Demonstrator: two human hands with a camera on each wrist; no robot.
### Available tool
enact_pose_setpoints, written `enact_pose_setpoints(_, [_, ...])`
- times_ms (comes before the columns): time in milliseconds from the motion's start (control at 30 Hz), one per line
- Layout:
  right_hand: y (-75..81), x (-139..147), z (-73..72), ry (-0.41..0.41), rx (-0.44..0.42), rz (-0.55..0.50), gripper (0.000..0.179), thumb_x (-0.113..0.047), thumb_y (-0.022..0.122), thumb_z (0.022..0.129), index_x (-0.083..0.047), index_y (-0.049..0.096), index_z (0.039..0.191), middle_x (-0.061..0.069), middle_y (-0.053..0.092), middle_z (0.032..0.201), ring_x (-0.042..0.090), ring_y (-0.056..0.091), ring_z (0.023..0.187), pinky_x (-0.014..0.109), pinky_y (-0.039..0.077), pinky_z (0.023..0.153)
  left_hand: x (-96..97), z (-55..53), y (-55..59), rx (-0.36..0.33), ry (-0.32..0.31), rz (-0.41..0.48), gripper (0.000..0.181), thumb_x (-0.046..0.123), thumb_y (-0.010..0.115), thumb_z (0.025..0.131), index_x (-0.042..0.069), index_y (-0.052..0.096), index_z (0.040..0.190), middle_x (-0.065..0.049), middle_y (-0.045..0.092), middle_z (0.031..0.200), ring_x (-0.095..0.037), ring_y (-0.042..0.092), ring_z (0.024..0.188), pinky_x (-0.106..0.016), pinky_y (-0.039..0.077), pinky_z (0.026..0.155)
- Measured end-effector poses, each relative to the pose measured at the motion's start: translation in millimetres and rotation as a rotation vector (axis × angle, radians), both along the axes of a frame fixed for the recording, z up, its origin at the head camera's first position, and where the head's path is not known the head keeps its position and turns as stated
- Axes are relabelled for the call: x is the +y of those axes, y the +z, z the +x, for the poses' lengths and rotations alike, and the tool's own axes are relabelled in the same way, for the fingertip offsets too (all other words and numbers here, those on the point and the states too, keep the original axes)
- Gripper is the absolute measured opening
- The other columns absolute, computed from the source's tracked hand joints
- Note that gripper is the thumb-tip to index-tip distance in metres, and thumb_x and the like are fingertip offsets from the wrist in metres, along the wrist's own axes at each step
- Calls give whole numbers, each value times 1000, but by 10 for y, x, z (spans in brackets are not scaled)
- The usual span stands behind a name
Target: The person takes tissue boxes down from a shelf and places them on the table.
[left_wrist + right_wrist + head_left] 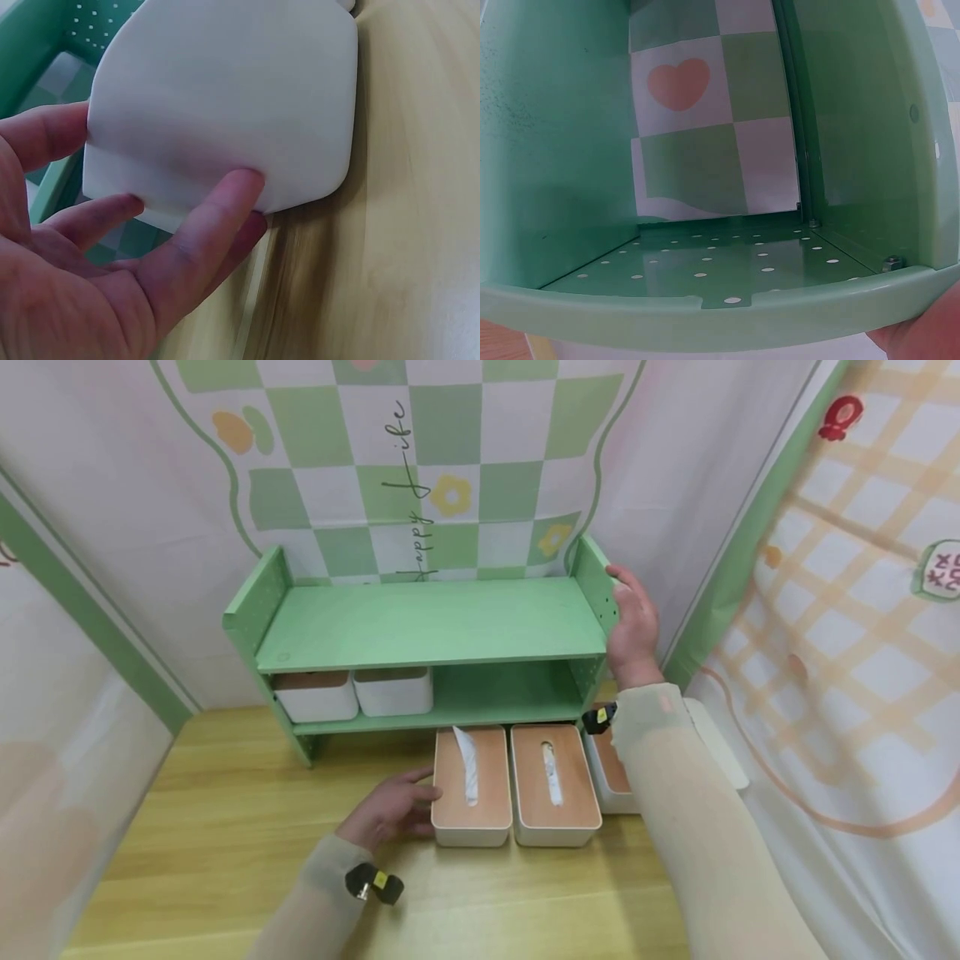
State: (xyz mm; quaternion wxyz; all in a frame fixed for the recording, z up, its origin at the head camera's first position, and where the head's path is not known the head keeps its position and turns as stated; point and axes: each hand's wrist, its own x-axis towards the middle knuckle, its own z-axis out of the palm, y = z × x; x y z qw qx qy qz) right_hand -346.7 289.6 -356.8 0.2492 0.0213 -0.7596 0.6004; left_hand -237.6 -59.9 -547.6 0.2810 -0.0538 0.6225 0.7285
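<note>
My left hand (393, 810) is against the left side of a white tissue box (491, 768) with a wood-look lid and a tissue standing in its slot. In the left wrist view its spread fingers touch the box's plain white wall (232, 82). My right hand (636, 631) rests along the outside of the right side panel (597, 585) of a green shelf (427, 622), fingertips at its upper edge. In the right wrist view only a bit of that hand (926, 330) shows beyond the perforated panel. A second tissue box (573, 777) stands just right of the first.
Two white boxes, one left (315, 700) and one right (393, 693), sit on the lower shelf. Another wood-lidded box (611, 768) is partly behind my right arm, near a white flat object (716, 743). Everything stands on a wooden table (225, 843) before a checkered cloth (450, 443).
</note>
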Motion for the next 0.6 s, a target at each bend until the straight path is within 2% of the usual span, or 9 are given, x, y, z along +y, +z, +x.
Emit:
enact_pose_setpoints(333, [-1,-5,-31,-3,7,-7,45,-41,35,105,-28,54,143,-14,38,153,9,32,135,36,24,110,71,9,0,-3,-17,10,73,9,67,92,7,32,155,-24,66,112,-38,68,95,-50,57,78])
enact_pose_setpoints(600, [11,-3,2,1,4,17,45,-43,33,105,-30,53,144,-14,36,154,9,30,136,39,21,112,111,41,27,10,-8,-15,73,9,68,91,7,32,154,-23,67,110,-38,68,95,-49,58,77])
